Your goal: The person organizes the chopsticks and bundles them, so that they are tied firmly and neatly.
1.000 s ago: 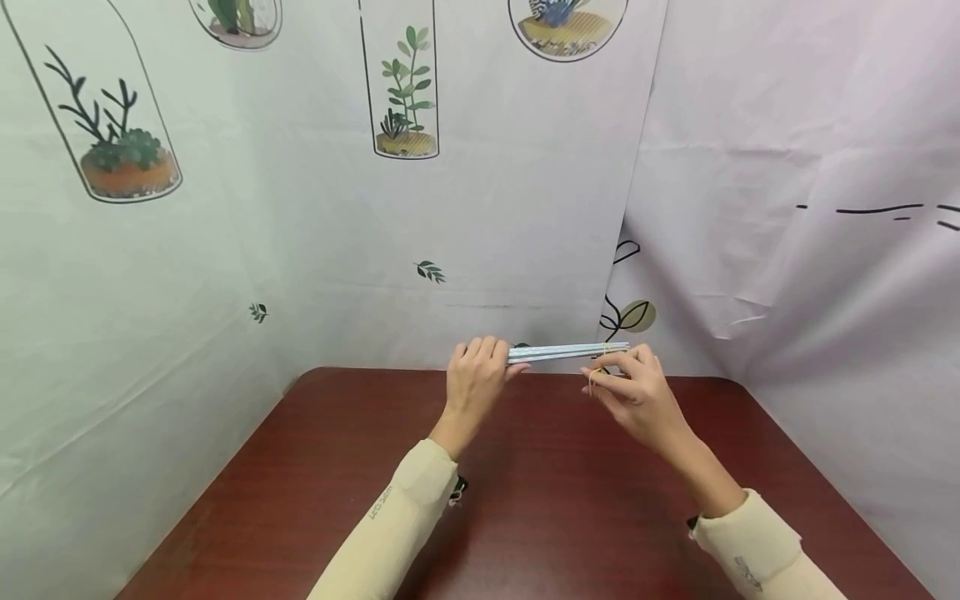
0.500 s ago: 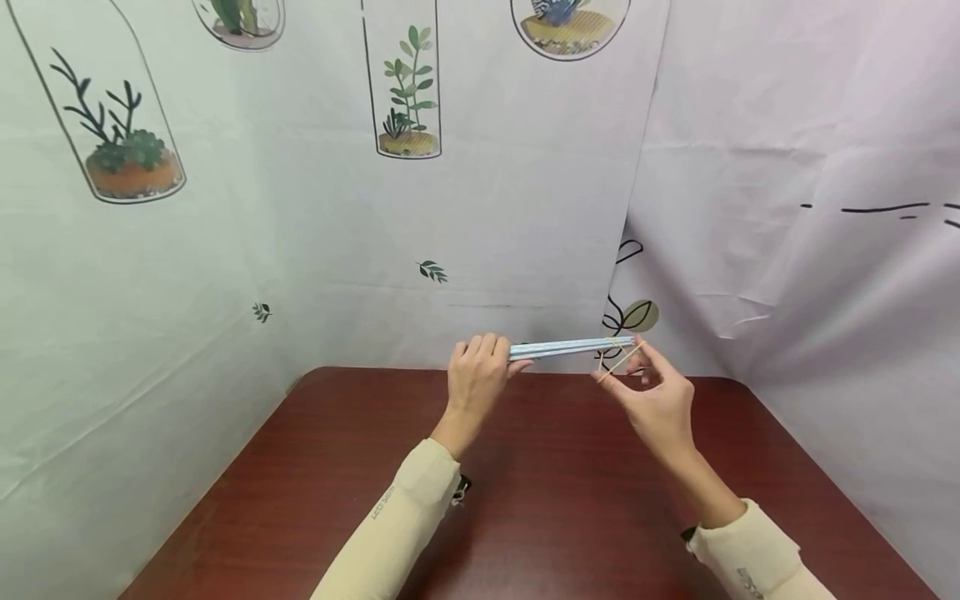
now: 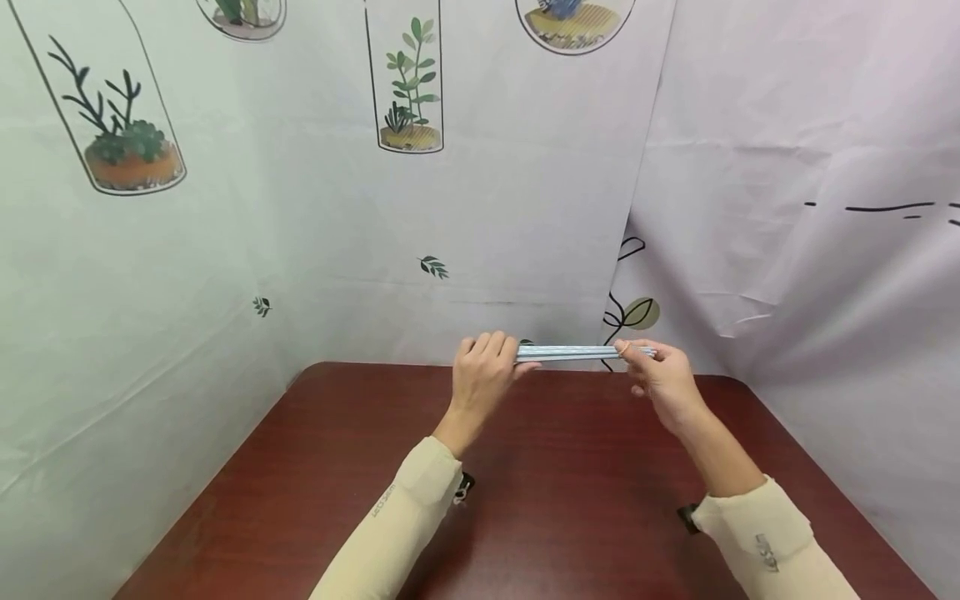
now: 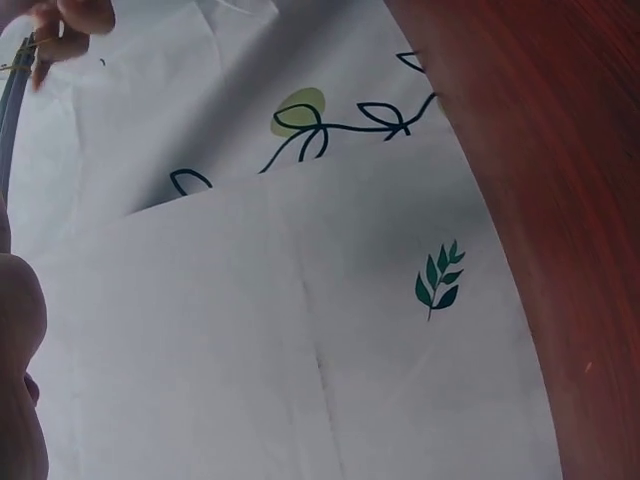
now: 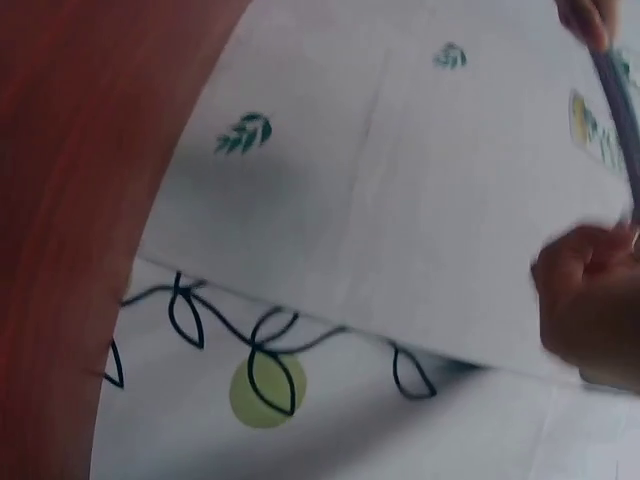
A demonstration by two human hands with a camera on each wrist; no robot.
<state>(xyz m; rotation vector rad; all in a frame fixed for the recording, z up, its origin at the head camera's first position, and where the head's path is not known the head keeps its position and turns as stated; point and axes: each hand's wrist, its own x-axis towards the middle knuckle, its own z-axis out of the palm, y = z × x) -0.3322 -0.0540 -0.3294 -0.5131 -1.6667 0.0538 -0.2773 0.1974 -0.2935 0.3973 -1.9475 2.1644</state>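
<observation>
A bundle of pale blue chopsticks (image 3: 566, 352) is held level above the far part of the table. My left hand (image 3: 483, 367) grips its left end, fingers curled over the top and thumb underneath. At the other end, my right hand (image 3: 666, 379) pinches a thin yellowish rubber band (image 3: 624, 348) at the chopsticks, whose tips show just past the thumb. In the left wrist view the chopsticks (image 4: 13, 110) run along the left edge. The right wrist view catches the right hand (image 5: 590, 300) blurred, with the bundle partly cut off.
The dark red-brown table (image 3: 555, 483) has rounded far corners. White cloth (image 3: 525, 225) printed with plants hangs close behind it and along both sides. Black wrist-worn pieces show at the cuffs of both cream sleeves (image 3: 405, 508).
My right hand stretched the rubber band into a loop between its fingers, then closed in around the chopstick tips. The left hand has kept its grip, almost still.
</observation>
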